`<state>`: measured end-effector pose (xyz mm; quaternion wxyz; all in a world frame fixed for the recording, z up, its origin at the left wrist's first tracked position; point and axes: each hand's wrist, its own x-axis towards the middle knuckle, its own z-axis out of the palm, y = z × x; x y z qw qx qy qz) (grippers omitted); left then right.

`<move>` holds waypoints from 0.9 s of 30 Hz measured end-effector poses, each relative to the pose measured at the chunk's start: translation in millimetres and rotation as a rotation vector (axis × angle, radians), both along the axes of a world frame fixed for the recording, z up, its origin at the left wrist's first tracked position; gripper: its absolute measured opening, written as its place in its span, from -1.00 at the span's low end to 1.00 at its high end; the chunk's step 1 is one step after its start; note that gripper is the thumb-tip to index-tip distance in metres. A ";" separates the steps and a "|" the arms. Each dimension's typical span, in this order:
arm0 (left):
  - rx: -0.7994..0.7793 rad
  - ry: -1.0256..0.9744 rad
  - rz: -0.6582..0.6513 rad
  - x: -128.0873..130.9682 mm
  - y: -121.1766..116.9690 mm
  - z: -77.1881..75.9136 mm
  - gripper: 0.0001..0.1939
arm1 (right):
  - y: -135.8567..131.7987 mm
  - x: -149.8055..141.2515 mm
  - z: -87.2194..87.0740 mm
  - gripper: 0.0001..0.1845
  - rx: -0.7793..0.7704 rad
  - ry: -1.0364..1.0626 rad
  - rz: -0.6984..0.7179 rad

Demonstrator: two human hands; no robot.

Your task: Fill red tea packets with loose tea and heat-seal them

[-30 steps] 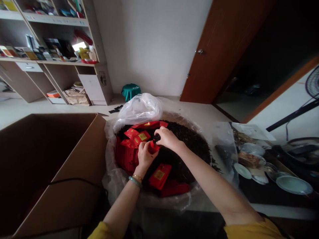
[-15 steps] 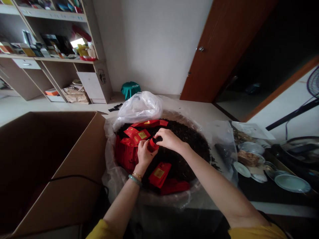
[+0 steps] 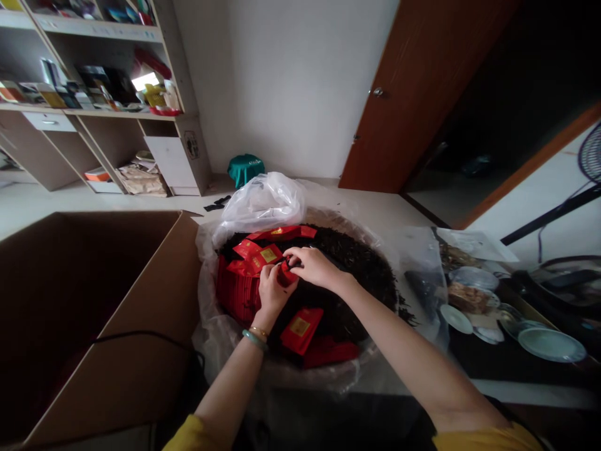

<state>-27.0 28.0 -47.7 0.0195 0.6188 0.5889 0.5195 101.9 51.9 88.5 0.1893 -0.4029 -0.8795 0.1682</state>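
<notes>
My left hand (image 3: 273, 289) is closed around a small red packet (image 3: 285, 275), its mouth facing up. Right over that mouth, my right hand (image 3: 312, 266) has its fingers pinched on dark loose tea leaves; the fingertips partly hide them. Beneath both hands spreads a wide heap of dark tea leaves (image 3: 347, 250) in a round container lined with a clear plastic bag (image 3: 267, 200). On the heap's left side stands a tight row of red packets (image 3: 237, 297), with loose packets (image 3: 267, 255) on top. More red packets (image 3: 303, 329) lie at the near side.
An open cardboard box (image 3: 141, 313) stands at the left. To the right, a dark surface holds several lids and dishes (image 3: 550, 346) and a bag of brown contents (image 3: 464, 297). Behind are a shelf unit (image 3: 173, 150), a green-covered object (image 3: 246, 169) and a brown door (image 3: 399, 106).
My right hand has moved slightly left, bringing its fingertips over the packet's mouth. My left hand stays in place around the packet.
</notes>
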 end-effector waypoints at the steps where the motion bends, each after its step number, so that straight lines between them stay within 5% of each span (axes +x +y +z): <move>1: 0.001 -0.006 -0.004 0.1 0.0 0.3 -0.49 | 0.7 1.8 -0.4 -0.56 -0.014 0.002 -0.003; 7: 0.007 -0.061 -0.004 0.3 -2.6 5.3 -0.34 | 0.0 5.6 -3.0 -0.66 0.026 0.031 -0.105; 13: 0.007 -0.032 -0.027 0.1 -3.3 4.1 -0.40 | -2.5 5.1 -8.7 -0.82 -0.043 -0.135 0.042; 20: 0.001 -0.054 -0.008 0.4 -1.9 3.4 -0.41 | 3.4 13.9 -1.9 -0.75 -0.141 0.113 -0.011; 27: 0.025 -0.032 -0.027 2.0 -1.4 2.8 -0.41 | 1.5 5.7 -9.7 -0.65 -0.051 0.277 0.055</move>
